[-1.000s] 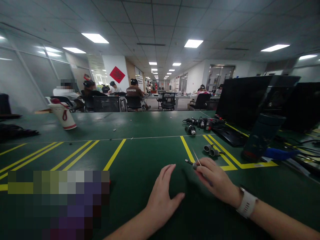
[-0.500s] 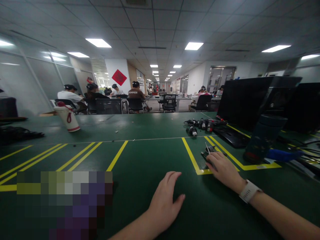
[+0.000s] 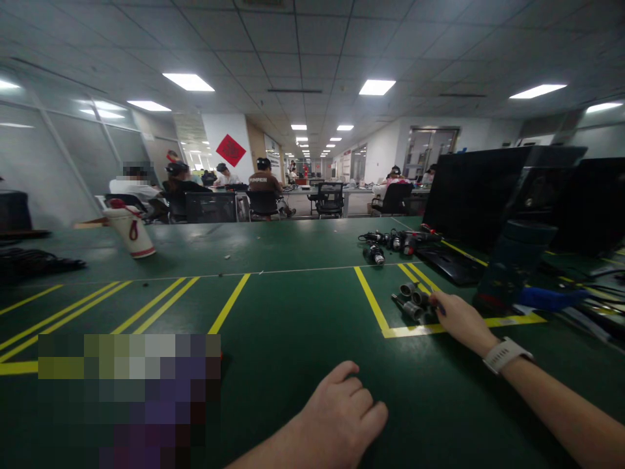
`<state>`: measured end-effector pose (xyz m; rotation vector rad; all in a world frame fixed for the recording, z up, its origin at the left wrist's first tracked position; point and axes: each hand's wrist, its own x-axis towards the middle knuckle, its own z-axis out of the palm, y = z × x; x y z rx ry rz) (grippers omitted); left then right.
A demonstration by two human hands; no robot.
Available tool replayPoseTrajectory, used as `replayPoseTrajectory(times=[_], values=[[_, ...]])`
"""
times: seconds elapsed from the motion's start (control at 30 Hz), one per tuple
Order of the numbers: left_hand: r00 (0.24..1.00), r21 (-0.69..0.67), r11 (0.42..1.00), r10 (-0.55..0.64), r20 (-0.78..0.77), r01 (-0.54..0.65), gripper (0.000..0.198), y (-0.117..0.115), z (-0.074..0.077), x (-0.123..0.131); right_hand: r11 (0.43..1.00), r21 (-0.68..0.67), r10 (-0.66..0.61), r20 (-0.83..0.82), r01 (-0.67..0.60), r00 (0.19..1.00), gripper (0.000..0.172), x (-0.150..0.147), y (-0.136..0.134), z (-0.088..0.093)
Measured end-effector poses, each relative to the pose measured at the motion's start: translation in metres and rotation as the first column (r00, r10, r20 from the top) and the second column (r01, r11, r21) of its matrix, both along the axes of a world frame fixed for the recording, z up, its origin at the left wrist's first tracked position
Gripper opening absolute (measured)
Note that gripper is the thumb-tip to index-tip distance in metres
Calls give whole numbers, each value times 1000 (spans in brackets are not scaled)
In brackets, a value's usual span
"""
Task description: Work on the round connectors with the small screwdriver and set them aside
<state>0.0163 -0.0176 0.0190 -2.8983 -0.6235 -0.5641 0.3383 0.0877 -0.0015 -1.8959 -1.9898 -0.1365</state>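
Right hand [image 3: 461, 319] has moved from mid-mat to the yellow-lined box [image 3: 385, 322], fingertips touching the cylinders [image 3: 413, 301] lying there (cannot tell whether it grips anything). Left hand [image 3: 344, 417], flat before, now rests loosely curled and empty on the mat [image 3: 293, 312].

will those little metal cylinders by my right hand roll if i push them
Probably yes: the cylinders look round and lie on their sides on the flat green mat. They seem metal, so likely stiff and heavy for their size.

Head camera faces forward, low over table [image 3: 293, 306]
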Motion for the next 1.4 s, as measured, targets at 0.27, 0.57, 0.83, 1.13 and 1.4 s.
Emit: replayPoseTrajectory(times=[0.27,0.57,0.83,1.13,1.4], values=[[994,-56,998,-31,-106,25,19,1,9,0,999,26,-36,-1,36,999,13,2,2,3],[997,-67,996,-61,-44,57,13,4,9,1,999,6,32,22,-32,999,24,-3,15,8],[998,-43,999,-9,-66,6,12,1,9,2,994,-87,71,55,-66,996,23,-4,25,11],[994,-91,996,-7,-110,-3,15,0,15,1,985,-171,22,24,-17,999,25,-2,19,16],[998,-160,987,1,-69,-12,13,0,13,0,979,-195,-75,-103,53,992,20,1,4,20]])
